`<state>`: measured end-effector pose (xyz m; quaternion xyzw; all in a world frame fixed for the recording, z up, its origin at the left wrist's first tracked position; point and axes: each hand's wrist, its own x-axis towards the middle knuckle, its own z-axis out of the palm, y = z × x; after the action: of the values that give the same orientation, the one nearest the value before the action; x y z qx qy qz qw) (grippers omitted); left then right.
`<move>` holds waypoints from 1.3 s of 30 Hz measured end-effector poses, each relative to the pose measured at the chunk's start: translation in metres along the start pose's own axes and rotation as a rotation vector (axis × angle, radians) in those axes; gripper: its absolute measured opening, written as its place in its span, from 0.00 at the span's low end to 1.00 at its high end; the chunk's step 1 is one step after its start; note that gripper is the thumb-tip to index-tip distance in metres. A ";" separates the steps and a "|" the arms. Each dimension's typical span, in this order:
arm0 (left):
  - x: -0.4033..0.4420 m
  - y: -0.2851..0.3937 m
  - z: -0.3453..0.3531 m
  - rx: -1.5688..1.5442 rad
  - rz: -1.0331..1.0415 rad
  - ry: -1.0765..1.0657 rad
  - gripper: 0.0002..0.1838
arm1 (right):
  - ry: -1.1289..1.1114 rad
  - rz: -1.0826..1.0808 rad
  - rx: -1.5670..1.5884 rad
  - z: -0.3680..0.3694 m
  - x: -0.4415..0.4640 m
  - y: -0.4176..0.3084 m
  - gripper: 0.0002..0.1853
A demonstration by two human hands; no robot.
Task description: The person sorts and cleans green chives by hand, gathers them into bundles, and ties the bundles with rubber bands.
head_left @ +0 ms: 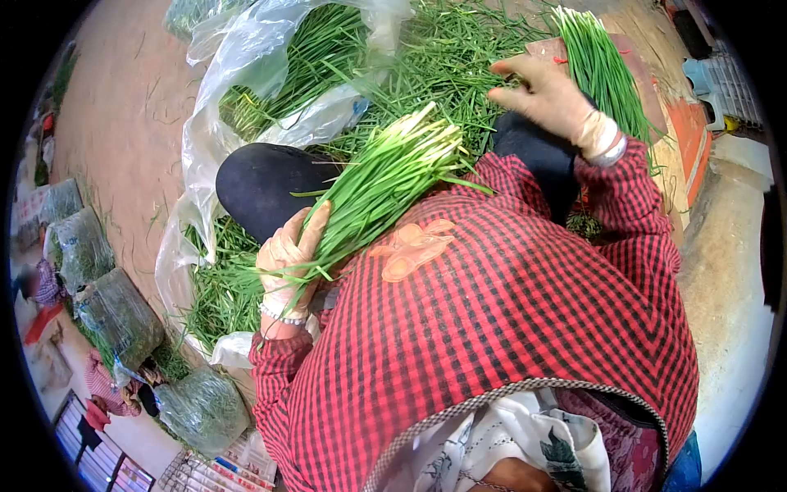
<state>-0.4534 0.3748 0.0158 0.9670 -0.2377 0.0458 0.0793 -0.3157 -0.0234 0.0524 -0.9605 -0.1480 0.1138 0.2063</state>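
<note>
My left hand [288, 254], in a thin pale glove with a beaded bracelet at the wrist, is closed around the leafy end of a bunch of garlic chives [381, 180]. The bunch slants up to the right across my lap, pale stem ends uppermost. My right hand [545, 97], also gloved, is raised over my right knee. Its thumb and forefinger are apart, and nothing shows between them. Beside it, another bundle of garlic chives [602, 74] lies on a board, with bits of red tie near it.
Loose green leaves [443, 61] are heaped in front of my knees. A clear plastic sheet [205, 131] with more chives lies at the left. Several plastic-wrapped bales [119, 316] stand on the floor [123, 98] farther left, near other people. An orange-red panel [693, 135] is at the right.
</note>
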 end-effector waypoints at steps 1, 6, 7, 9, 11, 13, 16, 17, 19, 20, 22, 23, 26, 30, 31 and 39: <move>0.001 0.002 -0.002 -0.018 -0.036 -0.037 0.30 | -0.146 0.034 0.218 0.001 -0.003 -0.027 0.30; 0.007 0.016 -0.011 -0.385 -0.266 -0.039 0.32 | -0.310 -0.191 -0.064 0.060 -0.008 -0.071 0.21; 0.007 0.015 -0.006 -0.381 -0.259 -0.039 0.32 | -0.230 -0.180 0.013 0.071 -0.004 -0.071 0.16; 0.004 0.013 0.005 -0.628 -0.171 0.196 0.29 | -0.176 -0.195 0.033 0.074 0.004 -0.065 0.12; 0.003 0.015 -0.005 -0.569 -0.352 -0.017 0.27 | -0.093 -0.290 0.130 0.070 0.006 -0.055 0.11; 0.007 0.019 -0.007 -0.934 -0.514 -0.083 0.28 | -0.125 -0.297 0.138 0.056 0.003 -0.049 0.11; 0.016 0.018 -0.013 -0.885 -0.545 -0.128 0.27 | -0.359 -0.368 0.280 0.034 -0.007 -0.045 0.10; 0.018 0.018 -0.014 -0.863 -0.565 -0.151 0.27 | -0.357 -0.368 0.280 0.031 -0.012 -0.043 0.10; 0.017 0.014 -0.008 -0.805 -0.555 -0.191 0.26 | -0.384 -0.427 0.113 0.025 -0.023 -0.035 0.07; 0.016 0.013 -0.007 -0.866 -0.521 -0.127 0.26 | -0.400 -0.409 0.127 0.016 -0.027 -0.030 0.07; 0.010 0.002 0.000 -1.019 -0.550 -0.073 0.27 | -0.346 -0.339 0.179 0.006 -0.031 -0.005 0.08; 0.005 -0.002 0.001 -1.013 -0.550 -0.072 0.27 | -0.291 -0.272 0.230 0.002 -0.031 0.008 0.10; 0.000 -0.007 -0.007 -1.322 -0.664 -0.003 0.29 | -0.113 -0.117 -0.102 0.008 -0.023 0.050 0.20; 0.010 0.004 -0.015 -1.534 -1.024 -0.033 0.22 | 0.011 -0.120 0.201 0.020 0.016 -0.011 0.35; 0.015 0.007 -0.017 -1.517 -1.002 -0.070 0.21 | -0.056 -0.077 0.373 0.022 0.027 -0.027 0.38; 0.005 0.016 -0.031 -1.512 -1.094 -0.262 0.18 | 0.006 0.052 0.904 0.030 0.064 -0.024 0.10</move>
<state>-0.4586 0.3640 0.0495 0.6337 0.2757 -0.2734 0.6691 -0.2699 0.0297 0.0260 -0.7777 -0.0587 0.1693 0.6025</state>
